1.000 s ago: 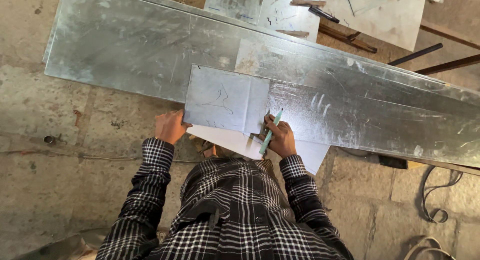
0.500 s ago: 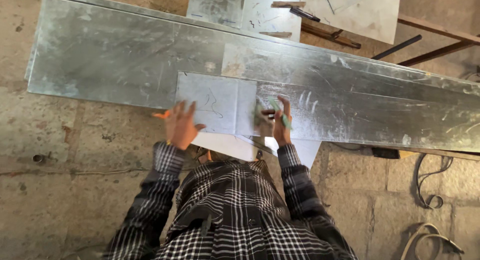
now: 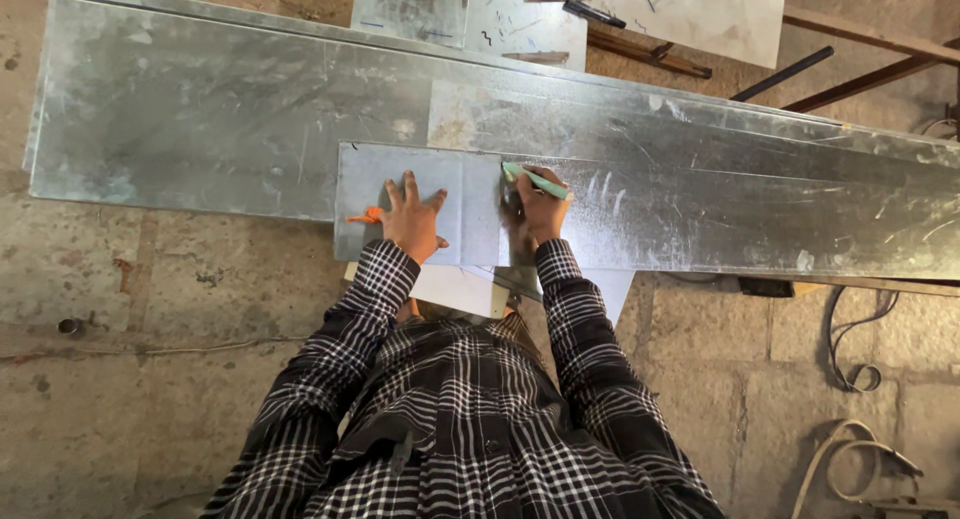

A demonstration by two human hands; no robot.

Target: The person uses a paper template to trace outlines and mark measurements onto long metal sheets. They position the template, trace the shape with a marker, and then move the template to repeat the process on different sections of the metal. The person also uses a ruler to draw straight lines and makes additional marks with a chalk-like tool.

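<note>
Gripping green marker (image 3: pixel 536 180), right fingers (image 3: pixel 530 211) closed

Bare sheet metal (image 3: pixel 220 109) lies open leftward; tools (image 3: pixel 590 14) crowd the far edge

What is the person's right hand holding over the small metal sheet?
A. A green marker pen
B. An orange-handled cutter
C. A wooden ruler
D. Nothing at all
A: the right hand grips a green marker pen at the edge of the small metal sheet, while the left hand lies flat on that sheet.
</note>
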